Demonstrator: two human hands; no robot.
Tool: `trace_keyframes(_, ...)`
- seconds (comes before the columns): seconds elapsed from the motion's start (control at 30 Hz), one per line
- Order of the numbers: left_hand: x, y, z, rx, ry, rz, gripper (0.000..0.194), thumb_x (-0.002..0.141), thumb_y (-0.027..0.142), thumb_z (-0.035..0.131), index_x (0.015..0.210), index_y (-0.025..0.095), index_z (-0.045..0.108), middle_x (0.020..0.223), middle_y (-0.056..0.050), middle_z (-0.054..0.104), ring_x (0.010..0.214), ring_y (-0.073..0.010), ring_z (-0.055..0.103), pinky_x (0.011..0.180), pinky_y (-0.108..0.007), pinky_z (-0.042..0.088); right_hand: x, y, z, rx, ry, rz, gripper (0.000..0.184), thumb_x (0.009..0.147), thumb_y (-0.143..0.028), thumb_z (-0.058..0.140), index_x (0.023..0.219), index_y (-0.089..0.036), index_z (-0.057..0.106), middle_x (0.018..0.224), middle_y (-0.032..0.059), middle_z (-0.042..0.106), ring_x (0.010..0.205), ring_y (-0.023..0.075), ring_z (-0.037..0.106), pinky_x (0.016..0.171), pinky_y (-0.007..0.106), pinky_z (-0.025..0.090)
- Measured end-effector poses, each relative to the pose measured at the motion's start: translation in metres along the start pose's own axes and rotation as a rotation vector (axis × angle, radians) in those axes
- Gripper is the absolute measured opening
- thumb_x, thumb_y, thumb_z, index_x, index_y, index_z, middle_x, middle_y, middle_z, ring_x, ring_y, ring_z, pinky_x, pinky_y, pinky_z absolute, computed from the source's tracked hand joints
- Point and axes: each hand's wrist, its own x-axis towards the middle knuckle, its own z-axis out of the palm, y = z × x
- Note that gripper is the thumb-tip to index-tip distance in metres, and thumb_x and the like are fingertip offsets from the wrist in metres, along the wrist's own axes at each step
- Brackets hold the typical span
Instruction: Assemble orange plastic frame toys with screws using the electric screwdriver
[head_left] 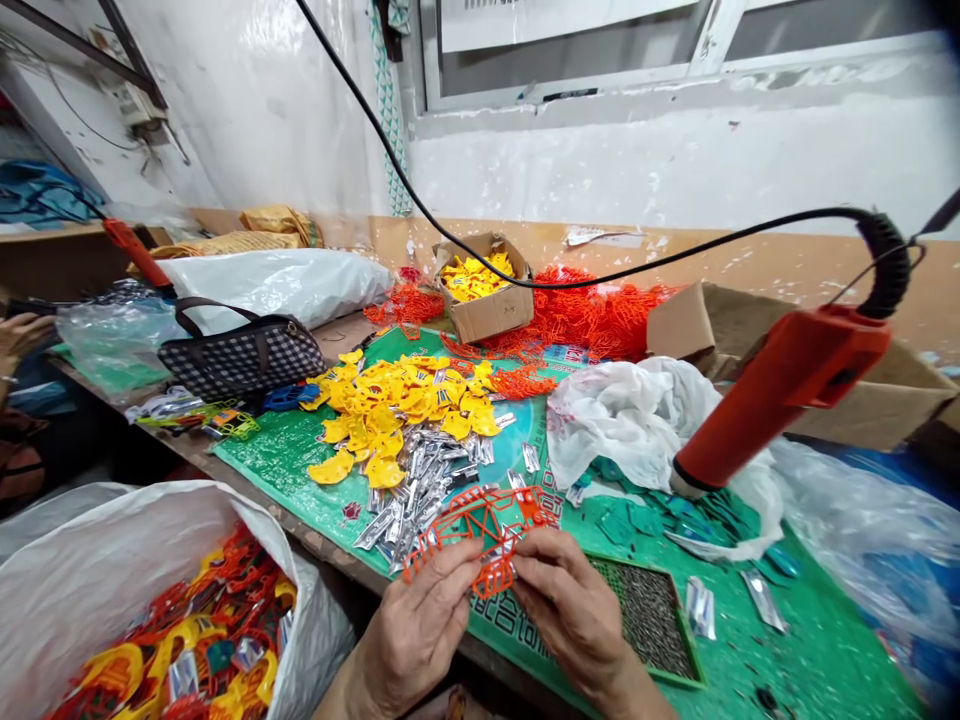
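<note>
An orange plastic lattice frame point(480, 520) is held up over the table's front edge between both hands. My left hand point(420, 620) pinches its lower left side. At the lower right, my right hand point(570, 605) grips it with thumb and fingers; a small silvery bit shows by those fingertips, too small to make out. Just beyond the frame lies a heap of silver metallic pieces point(427, 475). Yellow plastic pieces point(397, 400) are piled behind these. Close to my right hand is a green tray point(694, 650) full of small dark screws.
A red electric screwdriver point(780, 400) hangs on a black cable at right. A white sack point(300, 610) of orange and yellow parts stands at lower left. Behind are a cardboard box point(495, 318) of yellow pieces and orange netted parts point(600, 320). A checkered bag point(244, 350) lies left.
</note>
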Motion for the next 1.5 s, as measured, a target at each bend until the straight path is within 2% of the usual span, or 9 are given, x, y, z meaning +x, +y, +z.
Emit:
trace_keyframes(0.2,0.002,-0.002,-0.004,0.009,-0.021,0.006,0.034,0.089,0.0,0.045,0.119,0.009,0.059,0.116,-0.016,0.07,0.113,-0.0164,0.065,0.098,-0.022,0.051,-0.003,0.001,0.002,0.004,-0.014,-0.008,0.027,0.087,-0.005,0.057,0.109,-0.021,0.062,0.086,0.0062,0.065,0.076,0.0136,0.065,0.066,0.021,0.057)
trace_keyframes(0.37,0.008,-0.002,-0.007,0.034,-0.02,0.008,0.029,0.09,0.002,0.045,0.115,0.01,0.06,0.109,-0.016,0.073,0.106,-0.0158,0.068,0.093,-0.021,0.053,-0.006,0.007,0.006,0.02,-0.05,0.007,0.037,0.088,-0.005,0.055,0.121,-0.021,0.059,0.097,0.0086,0.066,0.085,0.0139,0.067,0.071,0.021,0.058)
trace_keyframes(0.5,0.009,0.0,-0.006,0.029,-0.019,-0.008,0.03,0.09,0.002,0.046,0.115,0.012,0.059,0.108,-0.014,0.074,0.104,-0.0163,0.069,0.09,-0.022,0.056,-0.003,0.01,0.008,-0.01,-0.104,-0.041,0.031,0.092,-0.009,0.052,0.12,-0.02,0.059,0.094,0.0081,0.069,0.088,0.0144,0.069,0.072,0.021,0.059)
trace_keyframes(0.63,0.008,0.005,-0.002,0.043,0.054,-0.059,0.039,0.088,0.001,0.048,0.124,0.015,0.056,0.114,-0.012,0.072,0.107,-0.0179,0.069,0.093,-0.026,0.056,-0.005,0.011,0.009,-0.054,-0.07,-0.046,0.024,0.092,-0.012,0.052,0.113,-0.019,0.063,0.093,0.0098,0.072,0.088,0.0163,0.071,0.074,0.024,0.061)
trace_keyframes(0.77,0.007,0.012,0.003,0.096,0.139,-0.104,0.05,0.087,0.001,0.051,0.134,0.015,0.048,0.121,-0.014,0.069,0.113,-0.0195,0.066,0.095,-0.028,0.056,-0.013,0.015,0.011,-0.075,-0.04,-0.024,0.033,0.089,-0.009,0.057,0.12,-0.019,0.062,0.099,0.0113,0.073,0.092,0.0173,0.072,0.077,0.025,0.062)
trace_keyframes(0.93,0.005,0.017,0.008,0.145,0.203,-0.159,0.053,0.087,0.002,0.054,0.137,0.017,0.046,0.119,-0.012,0.069,0.111,-0.0189,0.067,0.094,-0.027,0.057,-0.014,0.016,0.011,-0.105,-0.022,-0.042,0.036,0.088,-0.008,0.059,0.121,-0.021,0.063,0.097,0.01,0.074,0.088,0.017,0.073,0.076,0.024,0.062)
trace_keyframes(1.1,0.004,0.02,0.01,0.148,0.228,-0.198,0.049,0.086,0.0,0.056,0.133,0.013,0.049,0.119,-0.013,0.068,0.112,-0.0184,0.066,0.097,-0.027,0.055,-0.012,0.015,0.009,-0.126,-0.032,-0.056,0.038,0.089,-0.009,0.059,0.124,-0.021,0.062,0.098,0.0104,0.074,0.089,0.0169,0.073,0.076,0.024,0.062)
trace_keyframes(1.5,0.001,0.024,0.014,0.146,0.265,-0.292,0.049,0.087,0.002,0.055,0.132,0.018,0.05,0.116,-0.01,0.068,0.108,-0.0193,0.067,0.094,-0.029,0.058,-0.01,0.011,0.012,-0.194,-0.035,-0.037,0.029,0.092,-0.016,0.056,0.119,-0.021,0.065,0.091,0.009,0.074,0.083,0.0175,0.073,0.072,0.024,0.063)
